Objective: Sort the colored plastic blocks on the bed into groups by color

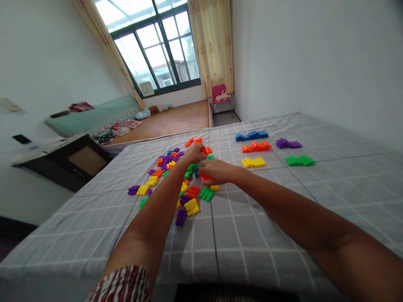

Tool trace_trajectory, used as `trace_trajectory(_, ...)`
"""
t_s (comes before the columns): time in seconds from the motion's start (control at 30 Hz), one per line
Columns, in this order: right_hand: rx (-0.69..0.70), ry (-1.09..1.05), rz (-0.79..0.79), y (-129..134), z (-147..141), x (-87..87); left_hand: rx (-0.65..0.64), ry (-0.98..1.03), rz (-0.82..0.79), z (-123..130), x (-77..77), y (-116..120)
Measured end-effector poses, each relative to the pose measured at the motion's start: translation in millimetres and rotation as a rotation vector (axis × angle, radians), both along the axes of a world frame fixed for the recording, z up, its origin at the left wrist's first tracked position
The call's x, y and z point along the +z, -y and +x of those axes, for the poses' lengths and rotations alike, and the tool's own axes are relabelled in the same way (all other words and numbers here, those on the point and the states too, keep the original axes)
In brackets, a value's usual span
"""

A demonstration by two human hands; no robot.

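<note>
A loose pile of small ribbed plastic building blocks in purple (181,218), yellow (192,206), green (207,193) and orange (193,191) lies on the bed's checked sheet. At the far right side of this pile, my left hand (194,154) has its fingers bent at an orange block (207,150). Closer to me, my right hand (218,171) is closed over another orange block (205,178), whose lower part shows beneath the fingers. My fingertips are partly hidden on both hands.
Right of the pile, blocks lie in single-colour rows: blue (252,136), orange (256,146), yellow (253,162), purple (288,143) and green (300,160). A dark cabinet (85,161) stands left of the bed. Beyond are a second bed (176,119) and a pink chair (219,91).
</note>
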State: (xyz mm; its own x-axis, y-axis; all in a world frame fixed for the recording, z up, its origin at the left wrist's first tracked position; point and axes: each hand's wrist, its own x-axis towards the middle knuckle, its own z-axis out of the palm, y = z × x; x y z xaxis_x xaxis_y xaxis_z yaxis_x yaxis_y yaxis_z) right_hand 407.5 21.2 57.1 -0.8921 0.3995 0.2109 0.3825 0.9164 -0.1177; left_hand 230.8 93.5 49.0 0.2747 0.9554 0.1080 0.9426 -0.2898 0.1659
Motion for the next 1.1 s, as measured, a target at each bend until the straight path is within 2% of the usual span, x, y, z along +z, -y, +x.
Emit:
trace_trajectory(0.07,-0.018,-0.076,-0.044,-10.5,21.3,25.6,-0.017,-0.009,0.0,6.2,-3.2,-3.6)
trace_trajectory(0.13,-0.113,-0.207,-0.048,-24.8,47.8,50.1,-0.065,-0.004,0.008,20.0,-7.6,-8.2)
trace_trajectory(0.2,-0.286,-0.34,-0.036,-41.1,75.3,66.8,-0.123,0.0,0.013,41.9,-12.0,-14.7)
trace_trajectory(0.27,-0.483,-0.432,-0.019,-57.0,100.2,72.4,-0.163,-0.021,-0.003,67.9,-15.9,-22.9)
trace_trajectory(0.4,-0.717,-0.471,-0.003,-83.5,138.0,58.3,-0.208,-0.099,-0.043,109.5,-23.8,-40.0)
trace_trajectory(0.5,-0.815,-0.407,-0.003,-100.1,159.4,39.2,-0.248,-0.128,-0.052,122.1,-31.2,-49.4)
trace_trajectory(0.6,-0.86,-0.341,0.016,-113.3,174.8,21.3,-0.259,-0.138,-0.048,125.1,-38.0,-55.6)
trace_trajectory(0.73,-0.838,-0.31,-0.04,-120.6,181.0,6.1,-0.243,-0.142,-0.042,126.7,-43.1,-59.2)
trace_trajectory(0.93,-0.807,-0.296,-0.057,-119.7,182.0,5.0,-0.212,-0.113,-0.076,125.5,-41.4,-56.2)
trace_trajectory(1.1,-0.872,-0.378,-0.02,-118.9,191.8,11.0,-0.26,-0.083,-0.125,112.5,-18.6,-47.7)
